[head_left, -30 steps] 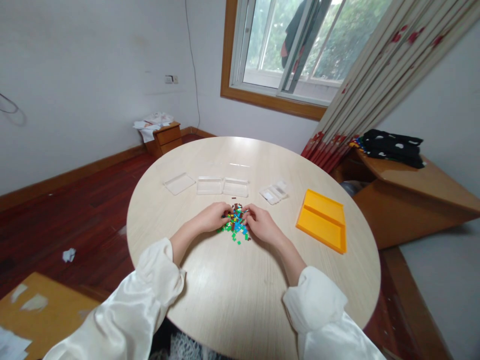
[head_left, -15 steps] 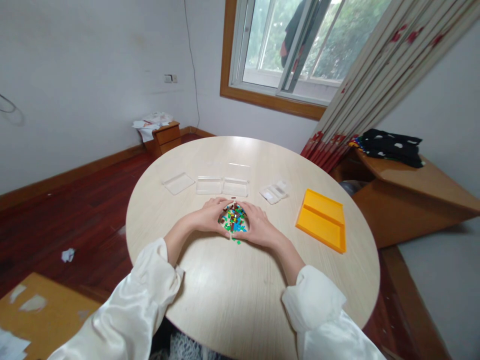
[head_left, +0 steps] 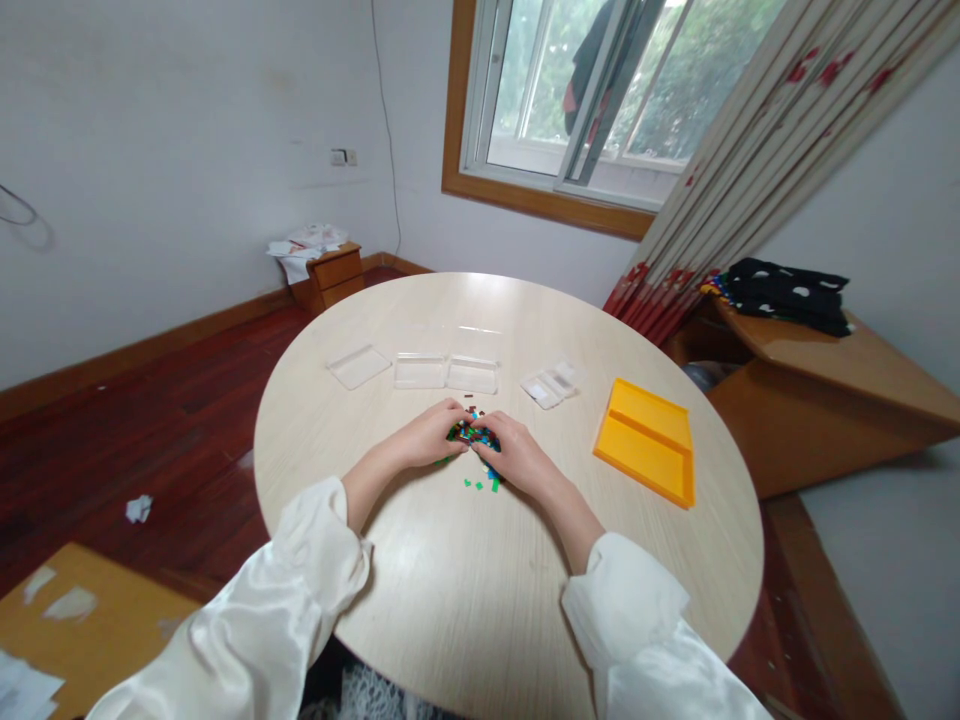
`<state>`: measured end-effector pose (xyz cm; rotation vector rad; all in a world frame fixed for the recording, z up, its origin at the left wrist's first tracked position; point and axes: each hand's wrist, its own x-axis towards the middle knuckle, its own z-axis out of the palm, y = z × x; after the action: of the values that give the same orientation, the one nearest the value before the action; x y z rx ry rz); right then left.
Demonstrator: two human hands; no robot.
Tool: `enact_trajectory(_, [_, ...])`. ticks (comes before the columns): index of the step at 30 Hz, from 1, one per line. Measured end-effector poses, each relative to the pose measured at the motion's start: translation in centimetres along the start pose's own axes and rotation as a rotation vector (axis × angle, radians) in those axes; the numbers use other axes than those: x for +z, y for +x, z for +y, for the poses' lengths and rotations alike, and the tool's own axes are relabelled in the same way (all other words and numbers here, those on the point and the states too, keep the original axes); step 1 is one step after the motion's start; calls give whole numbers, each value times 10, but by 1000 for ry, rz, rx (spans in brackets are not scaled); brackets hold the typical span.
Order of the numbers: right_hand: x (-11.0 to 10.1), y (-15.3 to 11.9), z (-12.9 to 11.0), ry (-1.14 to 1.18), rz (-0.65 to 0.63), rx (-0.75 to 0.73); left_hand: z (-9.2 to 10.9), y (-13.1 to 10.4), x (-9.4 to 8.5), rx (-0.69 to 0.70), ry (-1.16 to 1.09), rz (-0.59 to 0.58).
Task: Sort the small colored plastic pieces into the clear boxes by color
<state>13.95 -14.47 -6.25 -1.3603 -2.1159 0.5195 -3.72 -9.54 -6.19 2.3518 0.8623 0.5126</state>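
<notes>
Small coloured pieces [head_left: 474,432], green, blue, brown and yellow, lie in a pile on the round table [head_left: 465,590]. My left hand [head_left: 429,436] curves round the pile's left side, its fingers bent against the pieces. From the right, my right hand [head_left: 516,448] closes round the other side, thumb and fingers on the pieces. The two hands nearly meet at the pile. A few green pieces [head_left: 478,486] lie loose in front of the hands, and a brown one [head_left: 468,396] lies behind them.
Behind the hands are two clear trays [head_left: 418,371] [head_left: 472,374], with a clear lid [head_left: 358,367] to their left. A small clear case [head_left: 550,386] lies right of them. Farther right sits a yellow two-part tray [head_left: 646,440].
Both hands have drawn closer together, squeezing the pile narrower between them. Some green and blue pieces now show outside the hands, towards the near side.
</notes>
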Motion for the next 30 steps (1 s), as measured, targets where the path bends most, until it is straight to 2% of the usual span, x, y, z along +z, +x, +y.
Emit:
enact_trajectory(7, [-5,1,-2,16,36,17,7,2,-3,-34,3,45])
enact_trajectory(13, [-14,0,-2,0,97,51,1,2,-6,-92,-85,114])
enact_trajectory(17, [-25,-4,0,8,49,46,-5,-3,-16,-71,-124,11])
enact_trajectory(21, [-38,-12,5,-27,-161,-29,-9,-11,-29,2,-52,-118])
enact_trajectory(24, [-40,-16,8,-105,-291,27,-13,-15,-34,29,-35,-171])
enact_trajectory(26, [-37,-15,9,-129,-305,57,-16,-16,-34,22,-24,-193])
enact_trajectory(30, [-26,-11,11,-68,-227,66,-17,-13,-28,-82,-8,-165])
